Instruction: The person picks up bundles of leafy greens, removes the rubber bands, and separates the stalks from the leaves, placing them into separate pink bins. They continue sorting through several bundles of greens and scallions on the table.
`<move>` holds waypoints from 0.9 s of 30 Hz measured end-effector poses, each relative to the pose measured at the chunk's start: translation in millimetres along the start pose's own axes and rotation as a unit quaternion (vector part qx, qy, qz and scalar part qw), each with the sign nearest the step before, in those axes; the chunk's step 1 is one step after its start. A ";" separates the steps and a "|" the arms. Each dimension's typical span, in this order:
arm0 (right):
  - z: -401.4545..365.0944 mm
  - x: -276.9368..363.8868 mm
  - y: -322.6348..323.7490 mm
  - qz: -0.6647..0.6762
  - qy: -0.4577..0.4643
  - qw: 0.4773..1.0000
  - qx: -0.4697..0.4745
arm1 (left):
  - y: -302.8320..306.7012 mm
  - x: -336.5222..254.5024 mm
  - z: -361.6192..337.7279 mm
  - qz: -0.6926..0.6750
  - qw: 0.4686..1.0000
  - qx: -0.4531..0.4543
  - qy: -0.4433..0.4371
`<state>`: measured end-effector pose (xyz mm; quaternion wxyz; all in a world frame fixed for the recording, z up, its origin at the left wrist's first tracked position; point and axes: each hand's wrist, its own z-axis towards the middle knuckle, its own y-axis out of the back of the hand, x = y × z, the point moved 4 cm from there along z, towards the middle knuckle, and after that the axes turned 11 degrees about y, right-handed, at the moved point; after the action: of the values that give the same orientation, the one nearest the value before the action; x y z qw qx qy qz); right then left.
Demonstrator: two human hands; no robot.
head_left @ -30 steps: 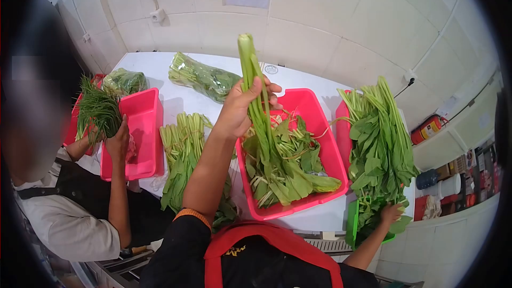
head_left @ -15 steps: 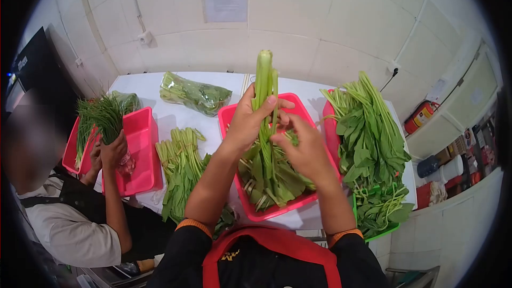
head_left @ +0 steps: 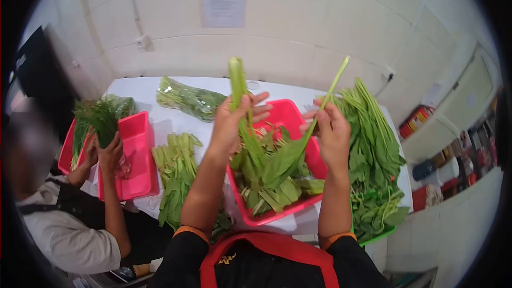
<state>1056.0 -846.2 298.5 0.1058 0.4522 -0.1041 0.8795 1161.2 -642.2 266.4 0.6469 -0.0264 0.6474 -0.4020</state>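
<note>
Left hand (head_left: 232, 122) was closed round a bunch of leafy greens (head_left: 237, 82), stems upward, above the pink tub (head_left: 288, 113). Right hand (head_left: 330, 130) pinched a single stalk (head_left: 329, 95), held apart from the bunch.

Judged step: sorting stalks one by one. The next move would call for freeing that stalk's leaf.

The tub held loose greens (head_left: 266, 184) beneath both grips. A green tray (head_left: 380, 236) outside the right hand held more.

Tub (head_left: 277, 214) at worktop (head_left: 170, 122) front edge, centre, leafy greens (head_left: 266, 181) in it; left hand (head_left: 232, 122) holds bunch (head_left: 237, 82) above it, right hand (head_left: 330, 130) stalk (head_left: 333, 82) alongside. Loose bundle (head_left: 173, 173) just left of tub; second tub (head_left: 133, 149) toward left edge. Bagged greens (head_left: 189, 97) behind, near back edge. Heaped greens (head_left: 373, 144) on tray (head_left: 381, 234), front right corner.
</note>
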 end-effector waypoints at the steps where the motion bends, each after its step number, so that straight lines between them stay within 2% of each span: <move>1: 3.8 2.2 10.3 0.004 0.005 1.000 -0.020 | 1.4 0.7 1.5 0.004 1.000 -0.008 0.001; 6: 10.1 14.4 59.1 0.010 0.027 0.993 -0.116 | 10.6 4.1 2.0 0.036 0.995 -0.089 0.026; 8: -0.8 26.7 103.3 -0.028 0.066 0.985 -0.160 | 19.2 13.3 3.4 0.033 0.997 -0.063 0.038; 11: -43.9 62.6 164.9 -0.169 0.104 0.939 -0.281 | 26.7 10.6 -3.5 -0.025 0.996 -0.068 0.044; 14: -99.6 86.9 229.4 -0.295 0.130 0.856 -0.403 | 46.6 5.3 -5.4 -0.089 0.993 -0.071 0.027; 16: -149.6 61.6 310.0 -0.364 0.091 0.818 -0.436 | 54.7 7.0 -3.0 -0.086 0.995 -0.044 0.013; 18: -209.9 18.7 391.1 -0.476 -0.056 0.790 -0.382 | 56.4 6.8 -2.8 -0.070 0.997 -0.046 0.004; 19: -253.0 -18.3 440.2 -0.628 -0.175 0.710 -0.268 | 49.0 6.2 -3.6 -0.055 0.997 -0.061 0.002; 20: -279.9 -43.8 470.7 -0.745 -0.282 0.588 -0.139 | 42.9 7.3 -3.9 -0.041 0.996 -0.076 0.001; 23: -268.4 -32.7 392.7 -0.831 -0.215 0.483 -0.172 | 29.3 10.9 -0.5 -0.022 0.999 -0.026 -0.024; 26: -208.2 3.4 304.7 -0.717 -0.003 0.642 -0.273 | 4.9 19.6 -1.2 0.008 1.000 -0.005 0.003; 27: -182.5 12.0 266.8 -0.638 0.028 0.715 -0.284 | -5.8 22.4 -2.1 0.018 1.000 0.001 0.015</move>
<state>833.2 -1049.3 181.1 0.7681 0.3355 -0.0328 0.5444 1152.9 -657.5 251.0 0.6440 -0.0080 0.6573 -0.3913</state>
